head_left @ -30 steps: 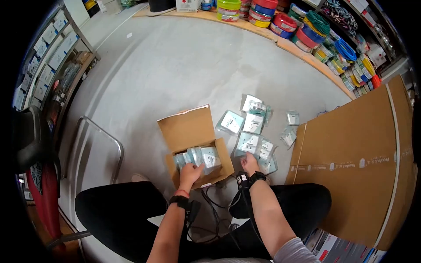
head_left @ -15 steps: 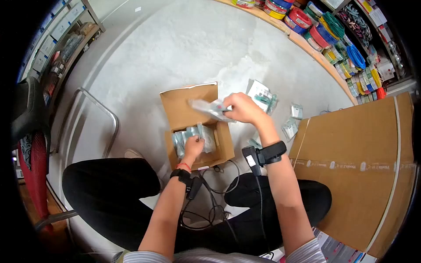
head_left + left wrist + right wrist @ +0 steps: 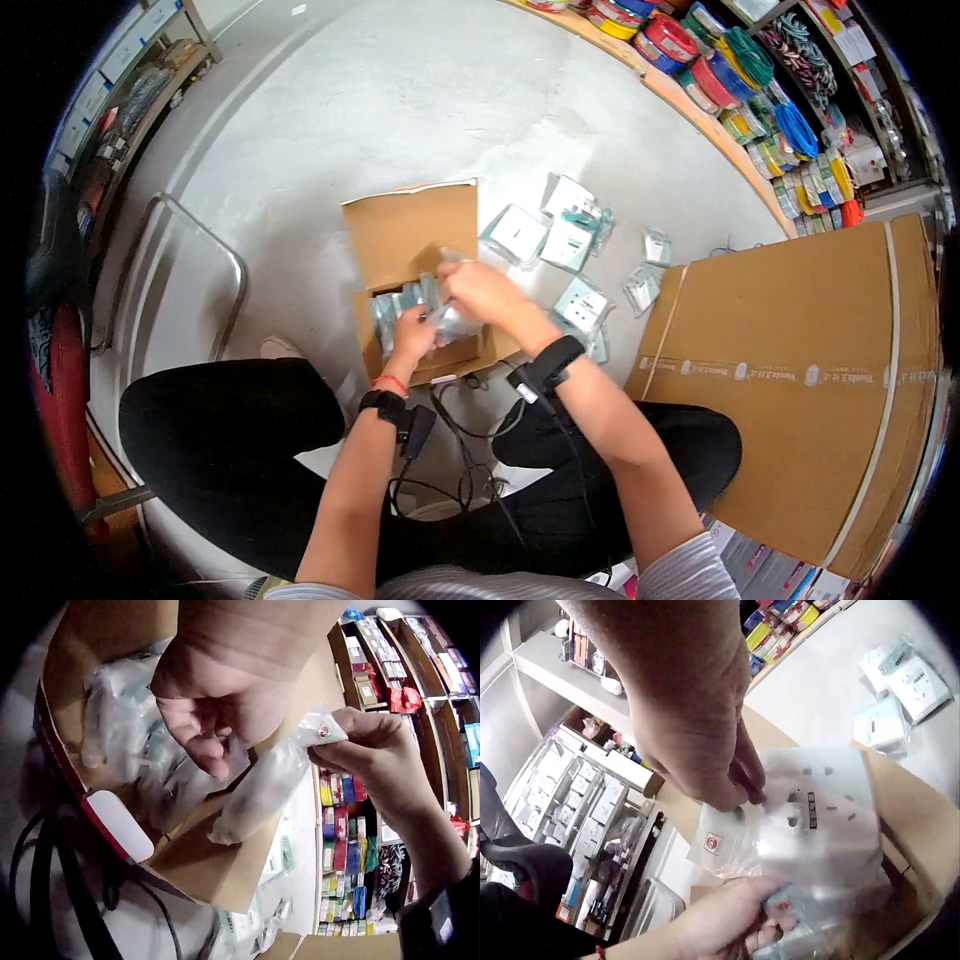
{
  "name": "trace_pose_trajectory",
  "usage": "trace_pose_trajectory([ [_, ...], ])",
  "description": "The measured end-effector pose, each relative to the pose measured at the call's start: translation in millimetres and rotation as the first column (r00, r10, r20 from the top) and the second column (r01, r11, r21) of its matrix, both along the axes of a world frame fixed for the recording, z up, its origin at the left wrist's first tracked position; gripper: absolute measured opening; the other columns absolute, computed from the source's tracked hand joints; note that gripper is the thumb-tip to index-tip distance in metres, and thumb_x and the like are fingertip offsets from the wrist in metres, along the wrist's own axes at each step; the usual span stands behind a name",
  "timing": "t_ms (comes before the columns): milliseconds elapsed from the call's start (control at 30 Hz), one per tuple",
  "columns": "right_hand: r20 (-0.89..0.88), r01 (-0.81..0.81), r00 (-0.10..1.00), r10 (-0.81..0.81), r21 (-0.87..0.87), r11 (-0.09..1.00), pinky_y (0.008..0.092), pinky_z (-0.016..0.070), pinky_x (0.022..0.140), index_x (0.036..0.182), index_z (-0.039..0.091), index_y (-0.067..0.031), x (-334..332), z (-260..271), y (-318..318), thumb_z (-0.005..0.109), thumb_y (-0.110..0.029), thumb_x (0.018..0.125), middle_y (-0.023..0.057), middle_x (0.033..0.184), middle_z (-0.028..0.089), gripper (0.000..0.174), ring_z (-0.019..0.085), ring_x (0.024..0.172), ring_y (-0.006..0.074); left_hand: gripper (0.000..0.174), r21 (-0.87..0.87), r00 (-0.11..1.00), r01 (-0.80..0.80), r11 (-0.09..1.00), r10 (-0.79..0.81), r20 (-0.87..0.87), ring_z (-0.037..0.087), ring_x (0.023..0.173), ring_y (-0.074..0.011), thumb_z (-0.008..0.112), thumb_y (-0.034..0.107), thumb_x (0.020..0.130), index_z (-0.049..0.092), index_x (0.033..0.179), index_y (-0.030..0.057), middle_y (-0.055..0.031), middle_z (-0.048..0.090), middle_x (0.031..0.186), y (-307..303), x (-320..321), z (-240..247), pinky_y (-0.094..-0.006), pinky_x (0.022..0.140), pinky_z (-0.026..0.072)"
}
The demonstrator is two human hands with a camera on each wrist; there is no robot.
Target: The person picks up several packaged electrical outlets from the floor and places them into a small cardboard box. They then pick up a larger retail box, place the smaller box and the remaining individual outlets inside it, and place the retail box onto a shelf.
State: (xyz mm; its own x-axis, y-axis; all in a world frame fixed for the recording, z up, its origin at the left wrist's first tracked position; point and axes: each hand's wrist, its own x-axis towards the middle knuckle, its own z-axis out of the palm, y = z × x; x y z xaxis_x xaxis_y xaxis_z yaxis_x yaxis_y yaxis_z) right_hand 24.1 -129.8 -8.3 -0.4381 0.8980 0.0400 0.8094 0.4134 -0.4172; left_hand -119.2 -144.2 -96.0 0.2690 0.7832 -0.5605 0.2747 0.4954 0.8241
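Observation:
My right hand (image 3: pixel 485 295) pinches the corner of a clear bag with a white wall socket (image 3: pixel 832 825) in it, held low over the open cardboard box (image 3: pixel 410 235). Slots and dark print show on the socket's face. Inside the box, my left hand (image 3: pixel 408 338) has its thumb and curled fingers on the edge of another bagged socket (image 3: pixel 802 919). More bagged sockets (image 3: pixel 120 724) stand in a row along the box's left part. Beside the box on the floor lie several bagged sockets (image 3: pixel 518 235).
A large strapped carton (image 3: pixel 790 370) stands at the right. Black cables (image 3: pixel 460 440) run between the legs, just before the box. A bent metal tube frame (image 3: pixel 225 260) is at the left. Coloured wire coils (image 3: pixel 690 80) line a wooden ledge at the back right.
My right hand has gone from the sockets on the floor up and left to the box, bringing a bagged socket. My left hand has stayed at the box.

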Motion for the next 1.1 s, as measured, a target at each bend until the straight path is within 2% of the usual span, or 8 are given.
trace_pose_trajectory([
  [133,-0.076,-0.059,0.996,0.056,-0.025,0.998,0.036,0.0446,0.061,0.06,0.059,-0.0041,-10,-10,-8,0.05,0.0,0.056,0.0086,0.077,0.053,0.01,0.054,0.069,0.0285,0.02,0.113,0.995,0.089,0.99,-0.084,-0.048,0.053,0.042,-0.015,0.053,0.02,0.077,0.055,0.078,-0.0004,-0.0081,0.055,0.055,0,-5,-33,-0.0248,0.036,0.0397],
  [433,0.002,0.082,0.997,-0.083,-0.178,0.981,0.0364,0.0443,0.062,0.061,0.059,-0.004,7,-39,-9,0.05,0.001,0.053,0.0102,0.079,0.053,0.013,0.053,0.069,0.03,0.017,-0.158,0.992,0.084,0.984,-0.098,-0.084,0.057,0.052,-0.0151,0.044,0.019,0.083,0.049,0.085,0.0025,-0.0078,0.056,0.07,-1,-3,2,-0.0209,0.039,0.038],
  [600,-0.174,0.539,0.825,-0.537,-0.043,0.841,0.0384,0.0427,0.067,0.088,0.049,-0.0053,45,-31,-32,0.051,-0.001,0.056,0.0122,0.093,0.047,0.033,0.05,0.081,0.0303,0.02,-0.228,0.991,0.117,0.967,-0.13,-0.043,0.057,0.052,-0.0159,0.046,0.021,0.082,0.049,0.085,0.0018,-0.0085,0.056,0.071,0,2,1,-0.022,0.04,0.0407],
  [733,0.403,0.863,0.5,-0.767,-0.152,0.483,0.038,0.0442,0.068,0.093,0.046,-0.009,109,-70,-85,0.061,-0.012,0.059,0.0111,0.097,0.045,0.037,0.05,0.086,0.0277,0.025,-0.236,0.987,0.137,0.962,-0.154,-0.052,0.057,0.055,-0.0161,0.046,0.026,0.082,0.048,0.089,0.0024,-0.0083,0.056,0.077,0,-5,3,-0.0228,0.045,0.0415],
  [900,0.654,0.732,0.55,-0.519,-0.078,0.677,0.0361,0.0458,0.066,0.096,0.047,-0.0073,142,-103,-124,0.065,-0.019,0.061,0.0091,0.101,0.046,0.041,0.054,0.083,0.0247,0.025,-0.236,0.989,0.13,0.963,-0.144,-0.041,0.055,0.064,-0.0141,0.045,0.028,0.081,0.048,0.088,0.0042,-0.0046,0.055,0.08,2,-17,26,-0.0245,0.055,0.0405],
  [967,0.492,0.828,0.513,-0.703,-0.069,0.556,0.0383,0.0451,0.065,0.085,0.051,-0.0077,164,-150,-127,0.062,-0.018,0.063,0.0113,0.095,0.048,0.027,0.053,0.082,0.0268,0.023,-0.247,0.993,0.106,0.963,-0.113,-0.017,0.054,0.066,-0.0134,0.045,0.026,0.081,0.049,0.088,0.0052,-0.0034,0.055,0.081,6,-24,33,-0.0247,0.057,0.0401],
  [1033,0.453,0.812,0.513,-0.729,0.018,0.583,0.0396,0.044,0.063,0.069,0.056,-0.006,165,-132,-127,0.055,-0.016,0.066,0.0137,0.082,0.054,0.01,0.055,0.075,0.0294,0.022,-0.207,0.997,0.07,0.976,-0.071,0.005,0.054,0.066,-0.0133,0.045,0.026,0.081,0.049,0.089,0.0057,-0.0034,0.055,0.082,6,-28,32,-0.0246,0.057,0.0401],
  [1100,0.241,0.906,0.423,-0.873,-0.106,0.41,0.0392,0.0433,0.061,0.068,0.057,-0.005,168,-99,-116,0.054,-0.015,0.066,0.014,0.074,0.056,0.01,0.055,0.07,0.0297,0.021,-0.178,0.999,0.042,0.983,-0.043,-0.001,0.054,0.067,-0.013,0.045,0.025,0.08,0.05,0.089,0.0061,-0.0032,0.055,0.083,6,-29,37,-0.024,0.057,0.0402],
])
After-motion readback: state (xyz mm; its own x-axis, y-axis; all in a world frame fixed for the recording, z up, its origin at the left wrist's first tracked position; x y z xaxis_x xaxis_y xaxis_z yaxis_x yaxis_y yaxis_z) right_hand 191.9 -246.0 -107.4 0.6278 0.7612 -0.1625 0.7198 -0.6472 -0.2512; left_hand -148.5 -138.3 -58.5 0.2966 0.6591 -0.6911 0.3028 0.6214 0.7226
